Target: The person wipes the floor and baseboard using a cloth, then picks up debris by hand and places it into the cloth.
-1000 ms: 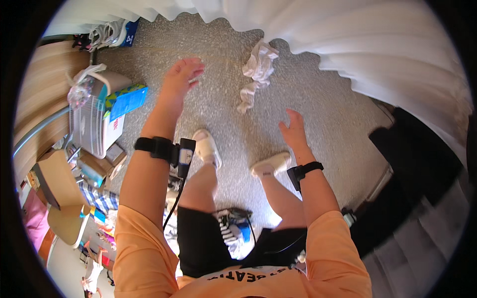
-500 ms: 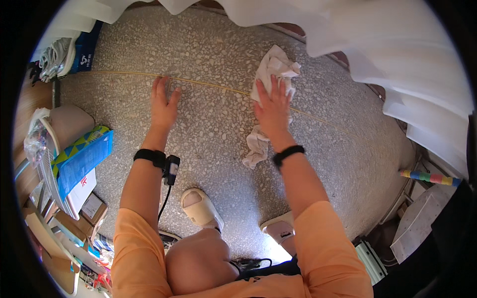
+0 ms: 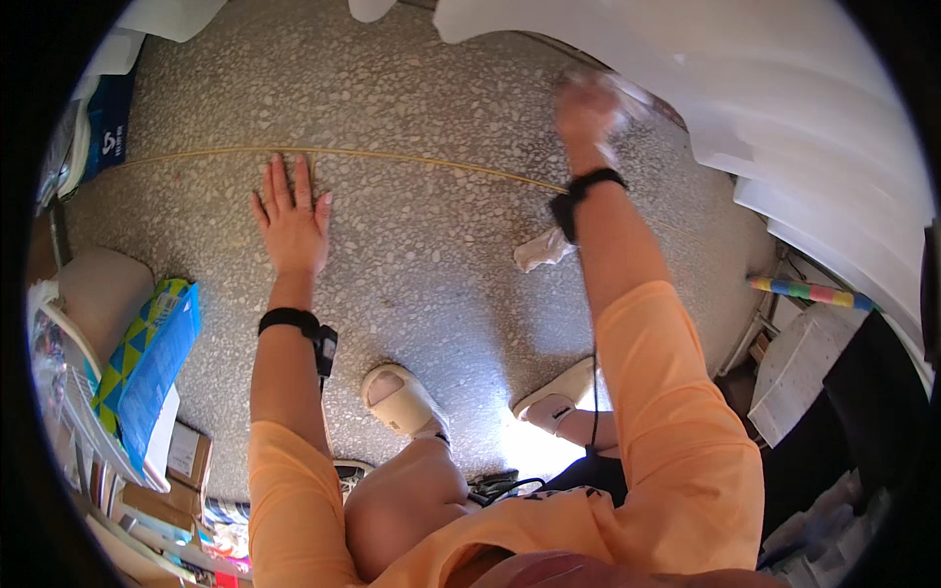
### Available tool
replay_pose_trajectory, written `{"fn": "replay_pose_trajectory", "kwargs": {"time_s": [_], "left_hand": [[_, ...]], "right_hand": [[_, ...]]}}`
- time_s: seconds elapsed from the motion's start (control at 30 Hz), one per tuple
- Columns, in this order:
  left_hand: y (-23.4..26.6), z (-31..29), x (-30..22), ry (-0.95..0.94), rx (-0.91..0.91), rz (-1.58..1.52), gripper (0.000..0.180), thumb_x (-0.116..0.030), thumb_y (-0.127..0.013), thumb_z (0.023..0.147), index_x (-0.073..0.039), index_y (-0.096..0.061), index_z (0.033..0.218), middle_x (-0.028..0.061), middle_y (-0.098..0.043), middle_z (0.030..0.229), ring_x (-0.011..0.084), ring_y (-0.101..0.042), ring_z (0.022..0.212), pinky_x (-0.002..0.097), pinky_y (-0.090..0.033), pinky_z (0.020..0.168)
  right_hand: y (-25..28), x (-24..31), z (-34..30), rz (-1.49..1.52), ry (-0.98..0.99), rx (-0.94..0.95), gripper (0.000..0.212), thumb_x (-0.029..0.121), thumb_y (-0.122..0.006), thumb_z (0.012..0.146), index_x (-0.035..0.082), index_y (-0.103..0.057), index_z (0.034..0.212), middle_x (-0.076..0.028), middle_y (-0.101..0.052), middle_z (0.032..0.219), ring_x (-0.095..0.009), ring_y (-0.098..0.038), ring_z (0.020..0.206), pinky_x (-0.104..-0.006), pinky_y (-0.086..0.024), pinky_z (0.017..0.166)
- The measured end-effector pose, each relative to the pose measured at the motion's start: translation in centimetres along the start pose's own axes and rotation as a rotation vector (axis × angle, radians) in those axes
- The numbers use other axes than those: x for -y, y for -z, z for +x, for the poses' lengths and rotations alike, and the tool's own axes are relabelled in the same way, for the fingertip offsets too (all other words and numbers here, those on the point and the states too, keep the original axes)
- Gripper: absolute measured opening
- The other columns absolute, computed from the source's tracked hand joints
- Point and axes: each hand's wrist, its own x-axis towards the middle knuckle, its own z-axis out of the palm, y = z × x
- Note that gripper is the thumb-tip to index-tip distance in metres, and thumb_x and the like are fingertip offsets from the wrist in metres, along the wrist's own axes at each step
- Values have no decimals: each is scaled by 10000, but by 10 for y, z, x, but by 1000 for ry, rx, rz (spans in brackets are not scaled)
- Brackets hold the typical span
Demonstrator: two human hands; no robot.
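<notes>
My left hand (image 3: 294,225) lies flat on the speckled floor (image 3: 421,245), fingers apart, fingertips by a thin yellow strip (image 3: 412,160) that crosses the floor. Farther off to the right, beyond the strip, my right hand (image 3: 586,106) is smeared by motion. A white cloth (image 3: 632,103) goes with it, blurred at its right side; the hand looks closed on it, though single fingers do not show. Another white crumpled cloth (image 3: 542,251) is on the floor just left of my right forearm.
White curtains (image 3: 725,88) hang along the far and right sides. At left stand a beige bin (image 3: 103,294) and a blue and green package (image 3: 157,343). A striped coloured tube (image 3: 809,292) juts in at right. My feet are in beige slippers (image 3: 402,397).
My right hand has moved away from me and to the right, carrying the white cloth over the strip. My left hand stays near the strip, now with its fingers spread wider.
</notes>
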Motion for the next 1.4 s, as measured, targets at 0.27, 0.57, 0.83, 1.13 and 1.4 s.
{"fn": "replay_pose_trajectory", "kwargs": {"time_s": [0.27, 0.57, 0.83, 1.13, 1.4], "left_hand": [[1, 7, -3, 16, 94, -17, 611, -481, -330, 983, -204, -171, 1505, 110, -128, 1561, 307, -114, 1435, 507, -85, 1147], [21, -76, 56, 242, -58, -193, 555, -314, -470, 956, -117, -302, 1447, 113, -199, 1538, 294, -185, 1418, 498, -143, 1141], [30, -28, 61, 312, 133, -112, 551, -361, -392, 972, -155, -270, 1468, 61, -188, 1549, 232, -155, 1432, 483, -118, 1150], [27, -53, 75, 277, 170, -267, 595, -426, -439, 938, -173, -302, 1458, 53, -210, 1542, 221, -167, 1431, 517, -122, 1140], [32, -44, 75, 293, 165, -296, 596, -423, -447, 928, -166, -319, 1450, 71, -233, 1533, 231, -181, 1425, 524, -116, 1138]], "right_hand": [[158, 193, -27, 828, 608, -242, 377, 187, -620, 773, 130, -606, 1145, -114, -500, 1300, -312, -374, 1288, -555, -254, 1069], [9, 2, -143, 518, -86, 290, 585, 351, -412, 947, 123, -267, 1466, -161, -352, 1469, -370, -353, 1307, -515, -257, 1068], [9, -1, -1, 206, -529, 358, 512, 432, -328, 968, 152, -348, 1396, -266, -365, 1408, -533, -380, 1220, -607, -293, 1000], [125, 239, 83, 456, -377, 31, 596, 425, -396, 932, 65, -333, 1403, -260, -277, 1452, -464, -232, 1333, -639, -253, 1016], [267, 437, 96, 598, 968, -211, 432, 217, -509, 881, 140, -504, 1307, -155, -467, 1349, -367, -381, 1284, -578, -298, 1023]]}}
